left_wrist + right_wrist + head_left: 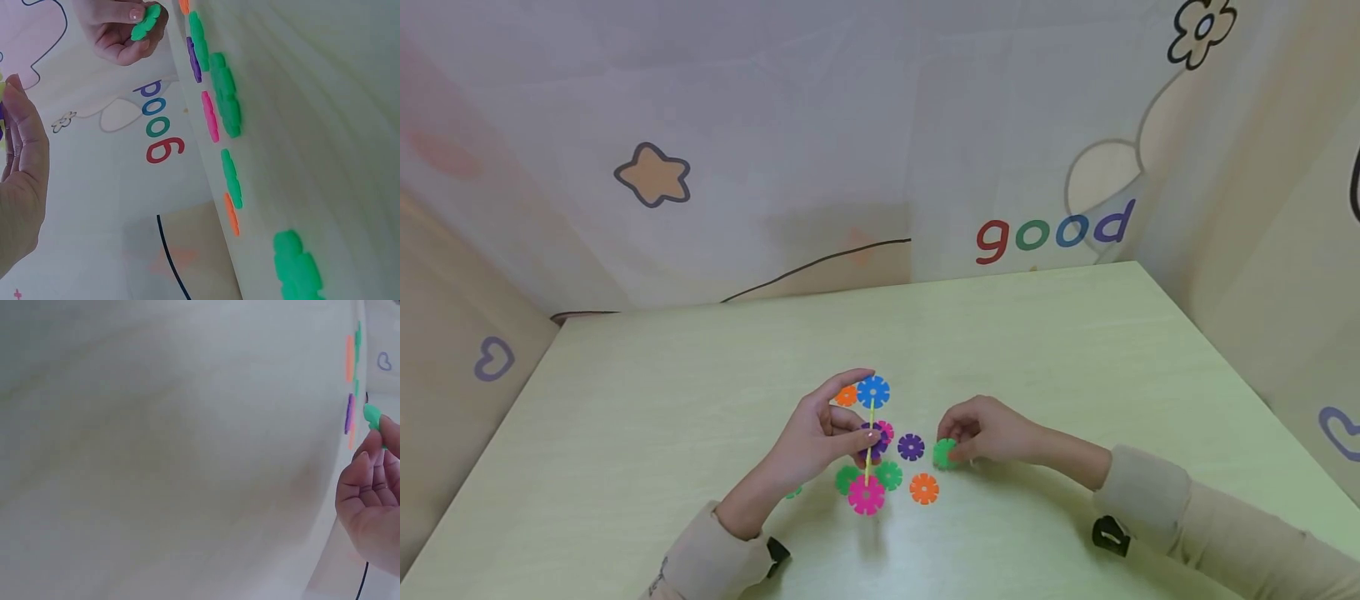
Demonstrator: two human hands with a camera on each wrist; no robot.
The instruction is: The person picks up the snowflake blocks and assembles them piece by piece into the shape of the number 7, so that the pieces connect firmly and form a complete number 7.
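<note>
My left hand (811, 443) holds a joined chain of notched plastic discs upright above the table. At its top is a blue disc (873, 391), with the index fingertip at its upper edge. A purple disc (872, 442) sits mid-chain beside the thumb, and a pink disc (867, 496) forms the bottom. Yellow discs (872, 414) seen edge-on link them. To the right, my right hand (996, 429) pinches a single green disc (944, 454) between thumb and fingers. The left wrist view shows that green disc (146, 22) gripped near its edge, raised off the tabletop.
Loose discs lie on the pale table (1075, 350) around the hands: purple (912, 447), orange (924, 489), another orange (846, 396), a partly covered pink one (887, 431) and several green ones (890, 476). A printed cloth (790, 125) hangs behind the table.
</note>
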